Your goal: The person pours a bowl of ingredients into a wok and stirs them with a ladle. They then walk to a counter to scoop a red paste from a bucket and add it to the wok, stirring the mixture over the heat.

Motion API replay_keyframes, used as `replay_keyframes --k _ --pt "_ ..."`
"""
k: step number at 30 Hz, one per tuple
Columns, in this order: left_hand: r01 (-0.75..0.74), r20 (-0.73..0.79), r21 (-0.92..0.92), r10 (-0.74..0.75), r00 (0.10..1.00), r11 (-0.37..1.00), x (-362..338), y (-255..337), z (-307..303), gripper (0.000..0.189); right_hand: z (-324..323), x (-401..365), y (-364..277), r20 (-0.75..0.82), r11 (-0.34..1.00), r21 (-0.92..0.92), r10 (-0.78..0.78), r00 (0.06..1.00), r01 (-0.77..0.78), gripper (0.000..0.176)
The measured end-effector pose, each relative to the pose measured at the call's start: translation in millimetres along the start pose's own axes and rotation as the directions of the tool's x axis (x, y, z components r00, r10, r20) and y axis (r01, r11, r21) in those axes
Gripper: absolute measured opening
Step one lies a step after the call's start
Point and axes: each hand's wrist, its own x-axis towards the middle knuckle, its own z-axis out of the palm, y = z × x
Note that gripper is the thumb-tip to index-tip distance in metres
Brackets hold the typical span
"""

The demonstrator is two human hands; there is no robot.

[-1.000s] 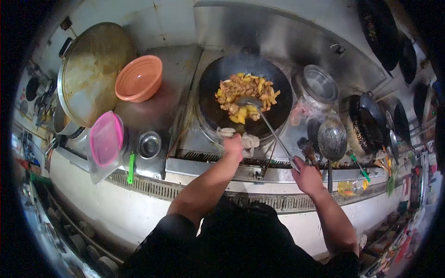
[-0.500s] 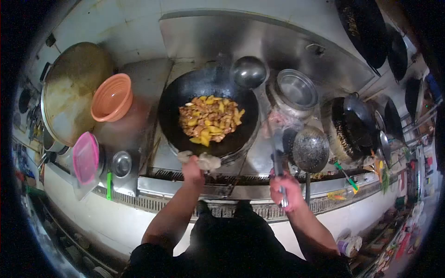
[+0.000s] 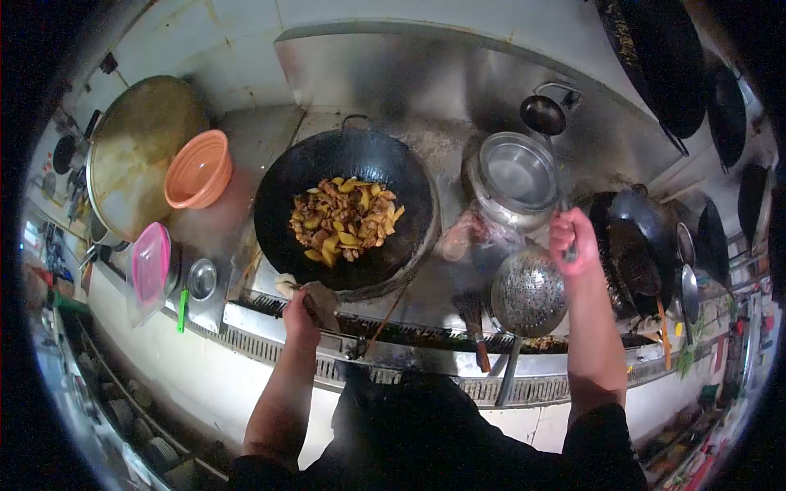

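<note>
A black wok stands on the stove, with browned meat pieces and yellow chunks lying in its middle. My left hand is closed on a folded cloth against the wok's near rim; what part of the wok lies under the cloth is hidden. Raised at the right, my right hand grips a ladle's handle. The bowl of that ladle hangs high, by the tap on the metal backsplash, beyond a steel pot.
A perforated strainer and a brush lie right of the wok. Another dark wok stands farther right. At the left are an orange basin, a pink-rimmed container, a small metal bowl and a large round lid.
My right hand has moved up and right, carrying the ladle from over the wok's far edge to the tap. In view, the wok and my left hand with the cloth have shifted left.
</note>
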Motion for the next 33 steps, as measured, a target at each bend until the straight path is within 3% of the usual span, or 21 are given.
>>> replay_keyframes --k 2,4,6,8,10,11,12,14,15,16,18,20,21,26,28,30,32,33 --pt "0.011 0.049 -0.019 -0.010 0.999 1.000 2.0 1.9 -1.7 0.027 -0.5 -1.5 -11.6 0.123 0.996 0.079 0.027 0.992 -0.037 0.010" --pt "0.046 0.019 -0.009 -0.045 0.999 0.999 7.7 2.1 -1.6 0.024 0.0 -23.4 -7.7 0.103 0.999 0.054 -0.011 0.995 0.006 0.014" --pt "0.062 -0.013 -0.018 -0.062 0.998 0.998 13.4 1.8 2.3 0.022 -1.2 -44.3 0.4 0.308 0.979 0.184 0.024 0.951 -0.084 0.027" --pt "0.077 -0.046 -0.031 -0.078 0.996 0.997 20.2 4.0 4.3 0.020 -1.1 -49.0 6.4 0.272 0.985 0.160 0.016 0.962 -0.062 0.025" --pt "0.183 -0.075 -0.008 -0.183 0.980 0.983 23.2 7.4 4.3 0.016 -1.3 -41.2 11.1 0.045 0.999 0.040 -0.026 0.999 0.024 0.017" --pt "0.162 -0.145 -0.019 -0.163 0.976 0.987 21.8 7.2 8.9 0.013 -0.4 -32.2 10.8 -0.043 0.993 -0.116 -0.042 0.998 0.037 0.012" --pt "0.167 -0.136 -0.022 -0.168 0.976 0.986 29.0 4.3 -1.4 0.013 10.6 -37.7 25.1 -0.046 0.992 -0.120 -0.051 0.998 0.045 0.012" --pt "0.187 -0.096 0.062 -0.181 0.979 0.980 52.8 -7.0 -28.5 0.012 35.8 -51.1 68.2 -0.365 0.918 -0.376 -0.272 0.890 0.126 0.018" --pt "0.195 -0.093 0.058 -0.189 0.978 0.979 48.3 -3.9 -29.0 0.012 10.4 -55.3 76.8 -0.300 0.953 -0.299 -0.150 0.942 0.056 0.016" --pt "0.091 -0.068 0.262 -0.076 0.995 0.961 39.0 1.5 -22.7 0.012 -1.3 -69.2 92.5 -0.263 0.972 -0.226 -0.117 0.958 0.057 0.012" --pt "-0.010 -0.020 0.451 0.022 1.000 0.893 45.0 -0.2 -26.7 0.011 -7.2 -98.9 126.9 -0.269 0.992 -0.117 -0.066 0.961 0.036 0.006" --pt "0.106 -0.030 0.082 -0.104 0.994 0.991 68.4 -20.4 -42.6 0.011 0.1 -131.7 163.3 -0.325 0.997 -0.081 -0.041 0.945 0.015 0.004" --pt "0.039 -0.116 0.030 -0.035 0.993 0.999 63.7 -22.1 -32.4 0.015 3.9 -144.9 178.3 -0.271 0.999 -0.025 -0.033 0.962 0.027 0.004" --pt "0.075 -0.148 0.155 -0.052 0.988 0.985 27.0 -1.6 -9.2 0.018 -0.8 -197.7 231.9 -0.152 0.984 0.180 0.026 0.988 0.001 0.010" --pt "0.075 -0.181 0.104 -0.055 0.982 0.992 18.9 3.5 -0.4 0.023 -3.3 -209.8 248.1 -0.065 0.963 0.269 -0.013 0.998 0.030 0.026" --pt "0.200 0.031 0.090 -0.203 0.979 0.976 16.7 11.0 -10.6 0.026 -0.8 -221.6 262.0 -0.071 0.965 0.258 -0.022 0.997 0.039 0.025" --pt "0.234 -0.015 0.115 -0.234 0.972 0.965 18.0 6.5 -33.1 0.026 -1.5 -236.1 272.0 -0.076 0.949 0.302 -0.068 0.995 0.088 0.025" --pt "0.270 -0.049 0.135 -0.266 0.963 0.953 12.4 0.6 -46.7 0.028 6.7 -243.0 274.2 -0.167 0.948 0.292 -0.078 0.983 0.124 0.025"
